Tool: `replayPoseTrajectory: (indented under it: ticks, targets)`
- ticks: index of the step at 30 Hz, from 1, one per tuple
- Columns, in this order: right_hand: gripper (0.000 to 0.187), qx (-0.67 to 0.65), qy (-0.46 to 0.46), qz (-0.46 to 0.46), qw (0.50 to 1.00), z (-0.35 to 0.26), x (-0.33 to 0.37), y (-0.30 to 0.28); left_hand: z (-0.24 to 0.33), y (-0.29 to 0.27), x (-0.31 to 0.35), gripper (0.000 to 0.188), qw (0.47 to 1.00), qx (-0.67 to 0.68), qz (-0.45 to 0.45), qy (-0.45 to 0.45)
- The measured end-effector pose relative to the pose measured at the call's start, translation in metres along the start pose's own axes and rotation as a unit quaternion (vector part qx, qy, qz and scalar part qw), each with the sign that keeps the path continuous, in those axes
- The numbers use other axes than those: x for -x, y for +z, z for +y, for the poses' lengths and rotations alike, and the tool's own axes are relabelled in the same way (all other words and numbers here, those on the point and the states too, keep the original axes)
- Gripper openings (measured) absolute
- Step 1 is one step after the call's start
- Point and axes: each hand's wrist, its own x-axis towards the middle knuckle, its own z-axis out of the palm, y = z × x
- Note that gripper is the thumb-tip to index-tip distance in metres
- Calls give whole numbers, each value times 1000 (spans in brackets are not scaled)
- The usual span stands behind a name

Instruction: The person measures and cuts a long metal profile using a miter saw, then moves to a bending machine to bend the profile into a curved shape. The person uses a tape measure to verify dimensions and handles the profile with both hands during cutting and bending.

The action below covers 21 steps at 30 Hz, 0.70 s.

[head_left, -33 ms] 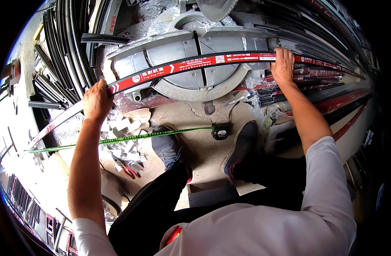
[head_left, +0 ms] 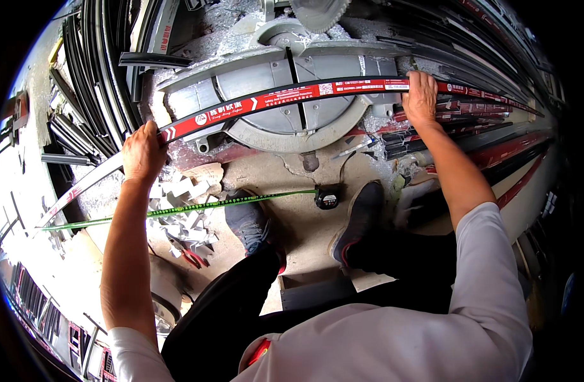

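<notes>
A long, narrow profile bar [head_left: 273, 102] with red printed film and dark edges lies across the round metal table [head_left: 260, 76] of a mitre saw. My left hand [head_left: 143, 151] is closed around the bar left of the saw, fingers wrapped over it. Farther along, to the right of the table, my right hand [head_left: 421, 99] grips the same bar from above. Both ends of the bar run well past my hands. Below it, a black tape measure [head_left: 328, 197] rests on the floor between my feet. Its green blade [head_left: 203, 205] is drawn out far to the left, passing under my left forearm.
The toothed saw blade [head_left: 320, 13] hangs at the far side of the table. Dark profiles [head_left: 101, 76] are piled at left, and more bars [head_left: 489, 134] lie at right. Red-handled pliers [head_left: 193, 258] lie near white offcuts [head_left: 190, 216]. Metal shavings [head_left: 228, 38] surround the saw.
</notes>
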Motion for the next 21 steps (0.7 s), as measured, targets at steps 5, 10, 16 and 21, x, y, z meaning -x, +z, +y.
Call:
replayPoseTrajectory:
  ticks: [5, 10, 16, 21]
  targets:
    - [48, -4, -12, -15, 1000, 5, -3, -4, -1, 6, 0, 33, 1000, -5, -3, -2]
    - [46, -6, -17, -16, 1000, 4, -4, -2, -8, 7, 1, 28, 1000, -12, -4, -1]
    - [45, 6, -25, -18, 999, 3, -4, -7, -3, 5, 2, 19, 999, 3, 40, 21]
    - [47, -11, -31, -53, 998, 9, -8, -13, -4, 4, 2, 21, 999, 2, 31, 28]
